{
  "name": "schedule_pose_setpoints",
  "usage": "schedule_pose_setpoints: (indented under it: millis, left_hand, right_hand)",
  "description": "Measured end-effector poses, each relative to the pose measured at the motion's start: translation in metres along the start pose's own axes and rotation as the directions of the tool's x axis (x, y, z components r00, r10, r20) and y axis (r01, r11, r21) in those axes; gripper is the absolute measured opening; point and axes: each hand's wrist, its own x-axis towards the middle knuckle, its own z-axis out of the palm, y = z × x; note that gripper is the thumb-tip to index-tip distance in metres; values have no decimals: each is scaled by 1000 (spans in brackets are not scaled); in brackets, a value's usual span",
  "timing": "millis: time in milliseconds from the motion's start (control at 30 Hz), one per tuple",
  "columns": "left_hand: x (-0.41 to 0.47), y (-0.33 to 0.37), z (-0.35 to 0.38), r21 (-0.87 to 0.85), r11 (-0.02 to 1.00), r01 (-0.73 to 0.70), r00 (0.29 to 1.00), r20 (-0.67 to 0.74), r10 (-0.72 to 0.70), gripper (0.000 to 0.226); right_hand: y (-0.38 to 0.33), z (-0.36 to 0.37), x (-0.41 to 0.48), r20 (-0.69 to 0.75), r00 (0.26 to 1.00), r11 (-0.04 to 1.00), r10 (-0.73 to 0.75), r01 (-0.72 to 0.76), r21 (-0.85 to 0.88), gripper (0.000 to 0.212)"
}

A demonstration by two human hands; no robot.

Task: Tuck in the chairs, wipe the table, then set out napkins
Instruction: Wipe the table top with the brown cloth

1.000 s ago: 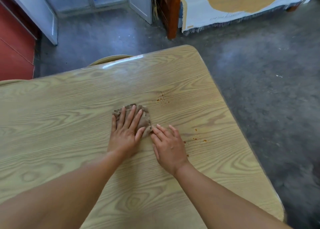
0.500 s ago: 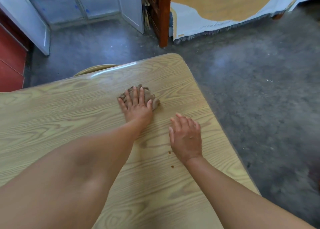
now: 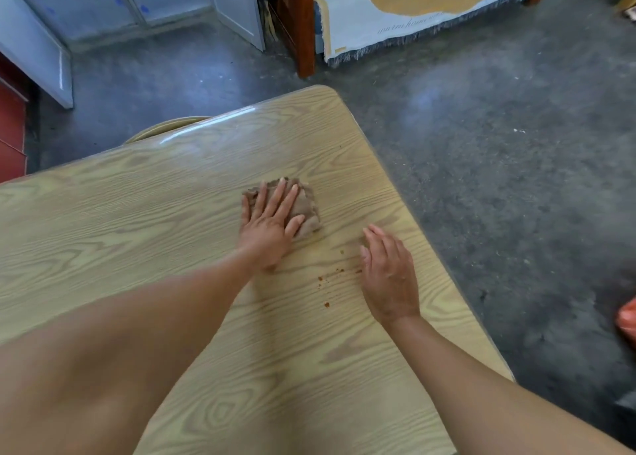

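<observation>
Although smooth and glossy, grained all over in pale yellow-tan wood print: desk (image 3: 137, 231), filling lower left and middle of the frame, far corner rounded at upper middle, white glare streak along far edge. Near that corner, about frame centre, cloth (image 3: 307, 210): brown, nubbly, crumpled into a rough square pad, lying on desk.

Left grip (image 3: 268, 229), a bare hand: released, fingers straight and fanned, palm down on cloth, pressing it to the surface; fingertips at cloth's far edge, thumb across its near right side. Right grip (image 3: 389, 279), also bare: released, fingers straight and close together, palm down on bare desk to lower right of cloth, apart from it, holding nothing.

Between the two forearms, just left of right grip, crumbs (image 3: 326, 305): small orange-brown specks in a loose scatter. Beyond far edge, upper left of centre, chair (image 3: 165, 128): only a curved tan top rail showing, close against desk.

Around it all, floor (image 3: 499, 179): dark grey, mottled concrete. At top middle, post (image 3: 306, 24) of red-brown wood; to its right, rug (image 3: 361, 24), pale with a tan patch and fringed hem. At left edge, red cabinet (image 3: 12, 127) and white panel (image 3: 38, 59). At right edge, orange-red shape (image 3: 628, 317), cut off, not identifiable.
</observation>
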Motion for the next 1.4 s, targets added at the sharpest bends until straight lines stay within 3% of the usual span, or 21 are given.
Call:
schedule_pose_setpoints:
  millis: [100, 167, 433, 667, 767, 900, 1000, 1133, 1267, 1333, 1400]
  left_hand:
    - [37, 35, -6, -91, 982, 167, 986, 7, -167, 61]
    - [44, 58, -1, -73, 986, 149, 989, -2, -149, 61]
    - [-36, 86, 29, 51, 970, -237, 971, 43, 235, 59]
    - [-130, 31, 55, 95, 841, -532, 847, 57, 529, 60]
    - [-141, 17, 53, 101, 867, -487, 873, 57, 484, 63]
    - [-103, 49, 44, 69, 971, -228, 974, 8, 228, 66]
    - [-62, 89, 40, -2, 994, -106, 994, 18, 106, 63]
    - [-56, 113, 51, 70, 958, -279, 960, -18, 280, 61]
    - [-95, 103, 60, 106, 894, -436, 900, 38, 434, 59]
    - [-113, 101, 59, 23, 896, -443, 893, 96, 439, 60]
    - [-124, 97, 51, -244, 881, -404, 892, 109, 439, 60]
  right_hand:
    - [22, -3, -18, -23, 999, 999, 35, -35, 0, 46]
    - [31, -5, -31, -40, 998, 999, 39, -40, -11, 44]
    - [20, -10, -78, -90, 991, 994, 101, -96, 56, 43]
    - [-3, -4, -122, -43, 989, 990, 140, -139, 28, 46]
    - [-9, -1, -129, -34, 991, 990, 132, -134, -45, 47]
    - [-8, 3, -129, -48, 990, 987, 132, -135, -87, 48]
    - [-9, 4, -129, -100, 982, 986, 158, -163, -44, 49]
    - [-9, 4, -128, -93, 974, 978, 207, -205, 29, 48]
    - [-11, -1, -131, -110, 957, 953, 267, -246, 174, 44]
    - [-16, -11, -132, -178, 936, 938, 302, -258, 233, 44]
    - [-24, -23, -128, -201, 955, 964, 220, -182, 192, 42]
